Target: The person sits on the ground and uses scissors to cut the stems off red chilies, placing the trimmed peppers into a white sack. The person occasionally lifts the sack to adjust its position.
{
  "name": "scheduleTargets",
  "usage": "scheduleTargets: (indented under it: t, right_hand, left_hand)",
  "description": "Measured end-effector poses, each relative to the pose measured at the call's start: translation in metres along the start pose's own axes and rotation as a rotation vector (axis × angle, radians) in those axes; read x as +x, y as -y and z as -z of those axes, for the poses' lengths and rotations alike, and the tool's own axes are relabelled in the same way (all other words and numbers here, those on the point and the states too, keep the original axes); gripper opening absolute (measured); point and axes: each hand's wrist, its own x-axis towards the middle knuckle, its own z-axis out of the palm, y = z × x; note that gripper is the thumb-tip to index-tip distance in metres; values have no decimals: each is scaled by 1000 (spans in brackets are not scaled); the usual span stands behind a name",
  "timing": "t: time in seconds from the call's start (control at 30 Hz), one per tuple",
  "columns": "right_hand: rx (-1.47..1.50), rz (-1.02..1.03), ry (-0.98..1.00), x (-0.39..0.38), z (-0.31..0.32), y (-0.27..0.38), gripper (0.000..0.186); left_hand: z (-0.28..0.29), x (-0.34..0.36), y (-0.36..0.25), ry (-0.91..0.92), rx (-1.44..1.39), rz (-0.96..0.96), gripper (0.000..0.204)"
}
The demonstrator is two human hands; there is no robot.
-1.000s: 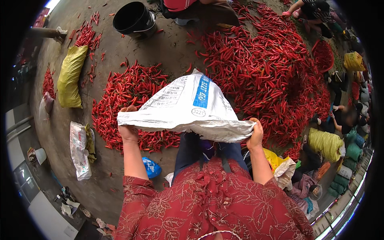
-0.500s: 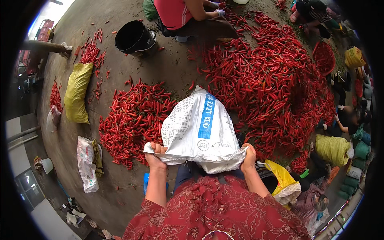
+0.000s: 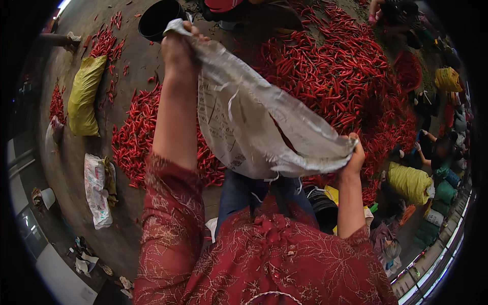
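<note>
A white woven sack [image 3: 244, 117] is stretched slantwise between my two raised hands, its left end higher and farther off. My left hand [image 3: 180, 48] is closed on one corner of its edge, near the black bucket [image 3: 161, 20]. Lower down on the right, my right hand [image 3: 354, 156] grips the opposite corner. The sack hangs limp and looks flat. A narrow gap along its middle shows dark red. Behind it lie a smaller heap of red chili peppers [image 3: 133, 137] on the left and a large heap of chili peppers [image 3: 325, 76] on the right.
A full yellow sack [image 3: 85, 96] spilling chilies lies at the left, with a crumpled white sack [image 3: 96, 190] nearer. A dark bucket [image 3: 323, 208] stands beside my right leg. Several people crouch around the large heap. More filled sacks [image 3: 410, 183] line the right side.
Both hands have risen from near my waist, the left one farther up and away. The sack has gone from bulging upright to stretched slantwise, and its printed blue band is no longer visible.
</note>
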Motion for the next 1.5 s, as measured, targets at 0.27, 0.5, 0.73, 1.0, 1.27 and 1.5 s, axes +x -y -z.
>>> scheduleTargets:
  t: [0.27, 0.5, 0.73, 1.0, 1.27, 1.5]
  right_hand:
    - [-33, -113, -40, 84, 91, -55, 18]
    - [-177, -146, 11, 23, 129, -96, 15]
    - [-392, -217, 98, -80, 180, -68, 18]
    - [-325, -63, -33, -36, 162, -69, 14]
    - [95, 43, -361, -45, 168, 5, 15]
    - [-645, -35, 613, -149, 136, -45, 16]
  left_hand:
    - [83, -26, 74, -118, 55, 432, 11]
    - [93, -166, 104, 71, 273, 333, 30]
    - [121, -245, 8, -158, 107, 392, 23]
    - [-67, -172, 112, 48, 204, 528, 29]
    - [-7, -200, -31, 125, -63, 469, 25]
    - [98, -201, -41, -412, 118, 308, 34]
